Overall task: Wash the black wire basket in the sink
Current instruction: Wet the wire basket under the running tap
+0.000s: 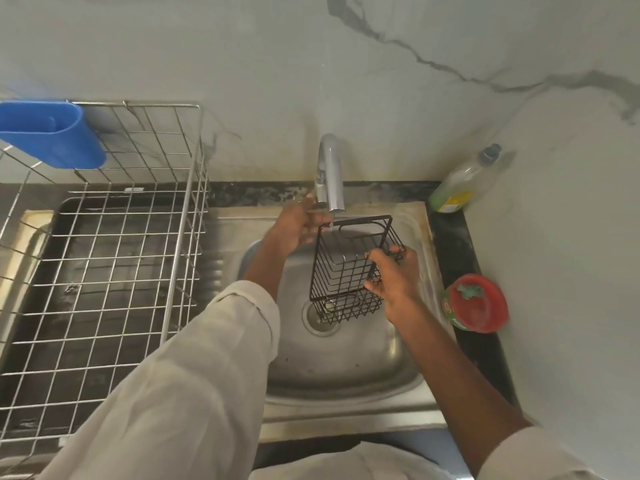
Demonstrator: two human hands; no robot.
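The black wire basket [349,271], a rectangular grid of thin coated rods, is held tilted over the round stainless sink [349,362], above the drain [320,315]. Its open mouth is turned up under the curved chrome faucet [329,174] at 12 o'clock.

The right hand [393,278] is clamped on the basket's side at 3 o'clock, fingers curled through the wires. The left hand [298,225] is seen at the basket's 10 o'clock corner, by the faucet base; what its fingers hold cannot be told.

A steel wire dish rack [114,237] with a blue plastic caddy [52,133] is noted at 9 o'clock. A clear soap bottle [464,181] stands at 1 o'clock, and a red round tub [479,303] at 3 o'clock, on the dark counter.
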